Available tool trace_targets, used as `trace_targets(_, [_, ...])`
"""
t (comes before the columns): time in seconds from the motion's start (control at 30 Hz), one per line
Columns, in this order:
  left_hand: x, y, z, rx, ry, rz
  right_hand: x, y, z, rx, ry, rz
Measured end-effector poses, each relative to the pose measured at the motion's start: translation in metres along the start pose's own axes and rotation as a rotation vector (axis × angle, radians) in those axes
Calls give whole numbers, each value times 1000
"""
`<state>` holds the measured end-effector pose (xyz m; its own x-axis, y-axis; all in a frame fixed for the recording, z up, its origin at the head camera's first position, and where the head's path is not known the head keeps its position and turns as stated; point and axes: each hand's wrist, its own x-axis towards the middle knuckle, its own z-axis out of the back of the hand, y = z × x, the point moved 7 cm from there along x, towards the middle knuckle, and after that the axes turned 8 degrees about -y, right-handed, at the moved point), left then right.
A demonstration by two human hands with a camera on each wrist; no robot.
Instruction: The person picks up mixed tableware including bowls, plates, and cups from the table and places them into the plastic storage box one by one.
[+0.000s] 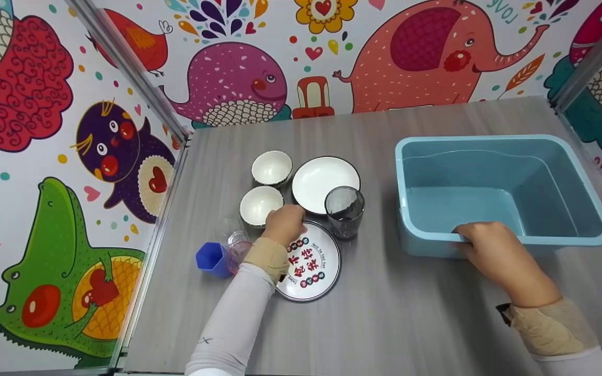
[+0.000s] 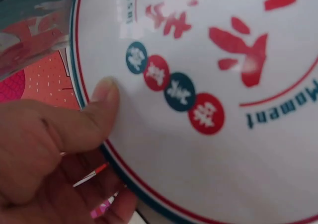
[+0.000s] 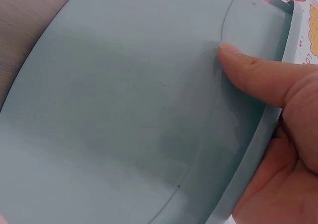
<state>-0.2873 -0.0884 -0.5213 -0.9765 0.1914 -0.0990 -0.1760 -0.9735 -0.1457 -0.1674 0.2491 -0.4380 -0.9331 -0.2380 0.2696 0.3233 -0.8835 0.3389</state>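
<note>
My left hand pinches the far edge of a white plate with red characters and a dark rim. In the left wrist view the thumb lies on the plate's face, with the other fingers behind the edge. My right hand grips the near rim of a light blue plastic basin. The right wrist view has that thumb inside the basin wall and the fingers outside. A dark transparent glass stands just beyond the printed plate, by a plain white plate.
Two white bowls stand left of the plain plate, the nearer one beside my left hand. A blue hexagonal cup and a clear pinkish cup stand left of my left wrist. Patterned walls bound the grey tabletop behind and at the sides.
</note>
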Motion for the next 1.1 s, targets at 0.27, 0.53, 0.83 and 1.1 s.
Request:
trace_targets(0.27, [-3,1,2,-85,32,-39,-1,0,0,2,-9,1])
trace_targets(0.53, [-5,5,0,-189,108,-106,-2,2,0,-6,-19,21])
trace_targets(0.83, [-9,11,0,-209,174,-159,1,2,-3,7,18,3])
trace_targets(1.1, [-9,9,4,-281,184,-204,1,1,0,6,25,-2])
